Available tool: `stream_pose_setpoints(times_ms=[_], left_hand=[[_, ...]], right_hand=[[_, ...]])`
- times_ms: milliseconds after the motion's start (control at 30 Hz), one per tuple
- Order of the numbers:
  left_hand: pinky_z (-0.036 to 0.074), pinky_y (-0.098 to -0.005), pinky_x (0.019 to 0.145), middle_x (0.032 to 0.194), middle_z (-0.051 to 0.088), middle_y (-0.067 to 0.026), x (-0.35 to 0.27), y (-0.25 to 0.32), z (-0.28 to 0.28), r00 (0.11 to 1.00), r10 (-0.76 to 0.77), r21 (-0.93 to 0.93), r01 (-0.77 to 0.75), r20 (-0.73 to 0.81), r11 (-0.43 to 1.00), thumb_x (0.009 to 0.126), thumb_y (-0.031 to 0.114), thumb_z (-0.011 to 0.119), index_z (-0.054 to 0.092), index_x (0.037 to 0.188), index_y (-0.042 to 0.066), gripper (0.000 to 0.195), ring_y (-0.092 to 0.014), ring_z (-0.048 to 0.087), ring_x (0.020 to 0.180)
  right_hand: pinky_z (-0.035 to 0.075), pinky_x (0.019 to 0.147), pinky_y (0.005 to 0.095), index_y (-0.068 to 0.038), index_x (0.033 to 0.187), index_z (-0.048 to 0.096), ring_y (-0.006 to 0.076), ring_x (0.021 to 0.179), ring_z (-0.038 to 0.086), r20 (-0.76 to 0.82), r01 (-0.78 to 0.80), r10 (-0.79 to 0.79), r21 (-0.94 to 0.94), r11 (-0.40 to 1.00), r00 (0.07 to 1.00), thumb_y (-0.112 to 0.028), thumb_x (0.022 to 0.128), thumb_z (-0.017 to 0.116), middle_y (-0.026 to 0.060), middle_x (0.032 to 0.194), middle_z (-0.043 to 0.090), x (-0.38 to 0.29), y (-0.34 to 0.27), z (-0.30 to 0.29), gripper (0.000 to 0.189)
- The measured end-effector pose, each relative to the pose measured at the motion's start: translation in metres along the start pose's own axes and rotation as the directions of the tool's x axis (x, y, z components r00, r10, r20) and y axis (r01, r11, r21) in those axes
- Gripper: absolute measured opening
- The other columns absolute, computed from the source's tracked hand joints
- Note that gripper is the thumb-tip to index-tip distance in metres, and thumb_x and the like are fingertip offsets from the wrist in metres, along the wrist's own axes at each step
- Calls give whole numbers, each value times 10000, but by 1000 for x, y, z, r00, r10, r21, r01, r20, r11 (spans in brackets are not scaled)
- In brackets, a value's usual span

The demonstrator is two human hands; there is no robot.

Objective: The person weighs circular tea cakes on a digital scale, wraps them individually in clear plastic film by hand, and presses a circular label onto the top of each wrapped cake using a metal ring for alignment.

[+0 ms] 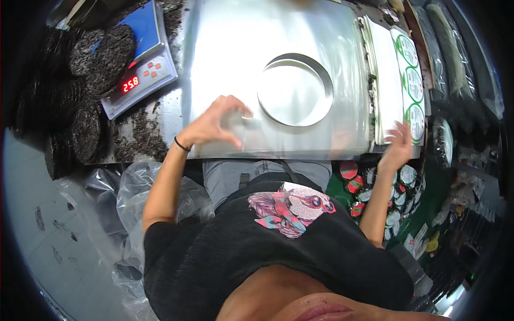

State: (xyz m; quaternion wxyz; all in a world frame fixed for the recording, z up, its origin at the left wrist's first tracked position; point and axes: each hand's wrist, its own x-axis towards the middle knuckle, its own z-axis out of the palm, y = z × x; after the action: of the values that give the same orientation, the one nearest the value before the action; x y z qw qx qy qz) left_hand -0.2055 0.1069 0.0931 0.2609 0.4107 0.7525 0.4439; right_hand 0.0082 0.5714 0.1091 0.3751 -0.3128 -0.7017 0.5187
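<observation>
My left hand [219, 124] hovers over a stack of clear plastic sheets or bags [237, 48], its thumb and fingers curved apart with nothing between them. A shallow metal ring [329, 94] lies on the plastic to the right of that hand. My right hand [396, 146], blurred, is at the near end of a sheet of round green-edged labels [412, 84]. Its fingers look spread, and nothing shows in them; whether they touch the sheet is unclear. White paper strips [383, 76] lie between the labels and the plastic.
At the left, a digital scale [146, 74] with lit red digits stands beside piled dark round cakes, apparently dried seaweed [112, 56]. Dark crumbs [138, 140] litter the metal tabletop [170, 105]. Clear plastic bags [136, 188] hang below. Several labelled packs [401, 196] lie low at the right.
</observation>
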Motion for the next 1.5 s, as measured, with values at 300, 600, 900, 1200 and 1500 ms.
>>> stream_pose_setpoints(times_ms=[300, 600, 900, 1200, 1500], left_hand=[[418, -407, 970, 1080, 610, -8, -36, -11, 17, 1000, 22, 351, -14, -18, 936, 661, 453, 884, 759, 912, 150, 413, -239, 533, 1062], [471, -351, 869, 901, 661, -44, -33, -11, 7, 986, 149, 344, -165, 75, 924, 823, 383, 812, 783, 960, 98, 318, -223, 598, 900], [494, -388, 854, 888, 678, -82, -33, -25, 15, 998, 48, 283, -60, 48, 957, 897, 272, 761, 738, 888, 44, 230, -269, 616, 918], [561, -278, 700, 860, 754, -54, 24, -29, -20, 893, -445, -91, 438, -72, 894, 967, 169, 711, 751, 968, 12, 162, -114, 705, 743], [506, -309, 812, 899, 713, -35, 0, 6, -1, 987, -9, 21, 13, -159, 1000, 882, 146, 781, 778, 935, 77, 88, -169, 647, 872]], right_hand=[[467, 639, 381, 1, 842, 594, 284, 730, 559, 716, 641, -295, -269, 719, 632, -238, 714, 913, 102, 863, 536, -63, 19, 124, 418], [434, 631, 403, 14, 777, 529, 274, 696, 498, 687, 578, -264, -274, 769, 677, -241, 720, 914, 103, 821, 463, -59, 27, 129, 465], [426, 612, 387, 16, 791, 565, 252, 691, 491, 678, 610, -315, -248, 752, 664, -273, 740, 910, 92, 821, 464, -61, 28, 128, 453], [485, 568, 389, -62, 791, 668, 277, 640, 588, 750, 713, -628, 323, 622, 208, -400, 644, 933, 68, 747, 569, -99, -82, 121, 454], [539, 957, 419, 2, 1120, 698, 356, 1144, 649, 784, 782, -605, 285, 554, 142, -347, 818, 823, 207, 1256, 659, -139, -66, 124, 478]])
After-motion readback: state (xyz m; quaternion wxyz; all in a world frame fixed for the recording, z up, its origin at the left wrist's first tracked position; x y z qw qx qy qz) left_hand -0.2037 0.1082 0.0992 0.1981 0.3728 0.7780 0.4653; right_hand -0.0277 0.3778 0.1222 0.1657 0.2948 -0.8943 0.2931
